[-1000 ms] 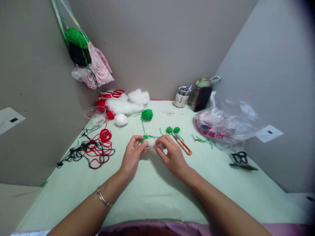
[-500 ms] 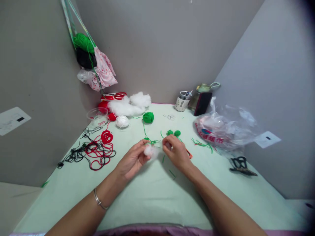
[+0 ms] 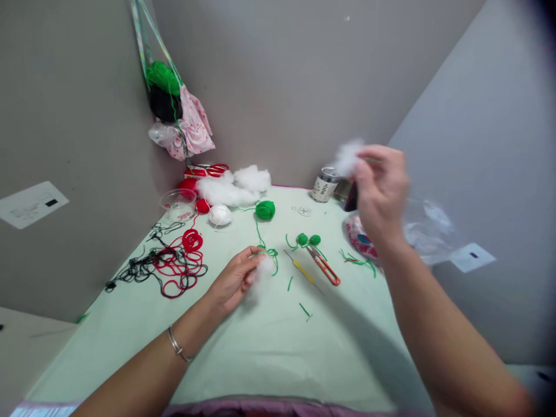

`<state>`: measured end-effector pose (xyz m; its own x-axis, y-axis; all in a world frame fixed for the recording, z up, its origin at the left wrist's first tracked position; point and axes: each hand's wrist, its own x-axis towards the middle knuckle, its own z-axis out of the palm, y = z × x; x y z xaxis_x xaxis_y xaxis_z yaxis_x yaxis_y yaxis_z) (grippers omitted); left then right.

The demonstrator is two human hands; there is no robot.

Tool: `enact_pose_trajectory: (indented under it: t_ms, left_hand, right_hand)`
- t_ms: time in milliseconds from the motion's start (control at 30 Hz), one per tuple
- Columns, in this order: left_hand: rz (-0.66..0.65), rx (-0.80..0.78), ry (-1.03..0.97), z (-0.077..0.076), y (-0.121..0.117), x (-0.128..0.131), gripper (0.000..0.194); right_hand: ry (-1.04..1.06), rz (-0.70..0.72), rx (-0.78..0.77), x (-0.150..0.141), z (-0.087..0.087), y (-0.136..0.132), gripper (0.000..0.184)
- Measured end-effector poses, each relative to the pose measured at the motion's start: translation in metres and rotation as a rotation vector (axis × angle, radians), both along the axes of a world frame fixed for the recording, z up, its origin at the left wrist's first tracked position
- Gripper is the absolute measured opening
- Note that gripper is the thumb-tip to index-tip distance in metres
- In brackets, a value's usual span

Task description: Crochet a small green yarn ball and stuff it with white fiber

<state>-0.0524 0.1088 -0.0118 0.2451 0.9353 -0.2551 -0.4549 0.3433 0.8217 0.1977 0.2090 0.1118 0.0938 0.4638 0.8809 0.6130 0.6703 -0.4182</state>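
Note:
My left hand (image 3: 238, 277) is closed on a tuft of white stuffing fibre (image 3: 263, 271), low over the middle of the table. Green yarn (image 3: 271, 255) lies in loops at those fingertips and runs back to a green yarn ball (image 3: 264, 210). Raised high on the right, my right hand (image 3: 382, 188) pinches another wisp of stuffing (image 3: 348, 156), slightly blurred. Between the hands lie a yellow-handled crochet hook (image 3: 303, 271), orange thread snips (image 3: 324, 266) and two small green balls (image 3: 308, 239).
White stuffing (image 3: 230, 188), a white yarn ball (image 3: 220, 215) and a clear plastic tub (image 3: 178, 205) stand at back left. Tangled black and red yarn (image 3: 169, 266) spreads on the left. A labelled can (image 3: 324, 186) and a plastic bag (image 3: 428, 229) are on the right.
My right hand has lifted up and to the right with a wisp of stuffing, uncovering the crochet hook and snips. My left hand has stayed nearly in place.

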Motion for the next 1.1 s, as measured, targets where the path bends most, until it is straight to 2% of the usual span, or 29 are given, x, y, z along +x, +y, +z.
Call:
enact_pose_trajectory:
  t_ms: [67, 133, 233, 267, 400, 433, 533, 600, 700, 767, 833, 867, 933, 1000, 1100]
  left_hand:
    - [-0.019, 0.031, 0.062, 0.001, -0.003, 0.001, 0.036]
    - [0.000, 0.085, 0.118, 0.002, -0.004, 0.002, 0.034]
    - [0.078, 0.185, 0.175, 0.001, -0.004, 0.003, 0.032]
    - [0.103, 0.215, 0.187, -0.001, -0.004, 0.003, 0.032]
    - [0.162, 0.285, 0.204, -0.007, -0.004, 0.008, 0.035]
    - [0.169, 0.295, 0.205, -0.007, -0.005, 0.009, 0.035]
    - [0.181, 0.328, 0.220, -0.007, -0.007, 0.013, 0.032]
    - [0.183, 0.344, 0.246, -0.006, -0.009, 0.014, 0.028]
    - [0.183, 0.347, 0.286, -0.006, -0.010, 0.012, 0.025]
    - [0.174, 0.344, 0.300, -0.007, -0.009, 0.011, 0.024]
    - [0.170, 0.337, 0.301, -0.008, -0.008, 0.011, 0.025]
    - [0.174, 0.333, 0.297, -0.009, -0.008, 0.011, 0.026]
    - [0.194, 0.321, 0.280, -0.010, -0.007, 0.012, 0.028]
    - [0.213, 0.314, 0.264, -0.010, -0.007, 0.013, 0.029]
    - [0.230, 0.316, 0.258, -0.008, -0.007, 0.014, 0.026]
  right_hand:
    - [-0.211, -0.017, -0.145, -0.001, 0.003, 0.025, 0.029]
    - [-0.325, -0.048, -0.314, -0.002, -0.006, 0.033, 0.030]
    - [-0.458, 0.016, -0.716, -0.006, -0.032, 0.010, 0.032]
    - [-0.503, 0.050, -0.786, -0.008, -0.043, -0.003, 0.029]
    - [-0.631, 0.090, -0.908, -0.013, -0.085, -0.051, 0.013]
    - [-0.650, 0.074, -0.922, -0.014, -0.094, -0.058, 0.014]
    - [-0.671, 0.051, -0.947, -0.016, -0.118, -0.068, 0.022]
    - [-0.659, 0.067, -0.959, -0.018, -0.127, -0.070, 0.023]
    - [-0.605, 0.138, -0.981, -0.019, -0.124, -0.071, 0.015]
    - [-0.554, 0.208, -0.993, -0.020, -0.114, -0.074, 0.012]
    - [-0.469, 0.307, -1.012, -0.022, -0.102, -0.079, 0.017]
    - [-0.401, 0.374, -1.031, -0.023, -0.097, -0.083, 0.022]
    - [-0.119, 0.583, -1.137, -0.027, -0.090, -0.091, 0.028]
    - [0.110, 0.771, -1.254, -0.032, -0.089, -0.099, 0.023]
    - [0.268, 0.926, -1.375, -0.043, -0.092, -0.108, 0.022]
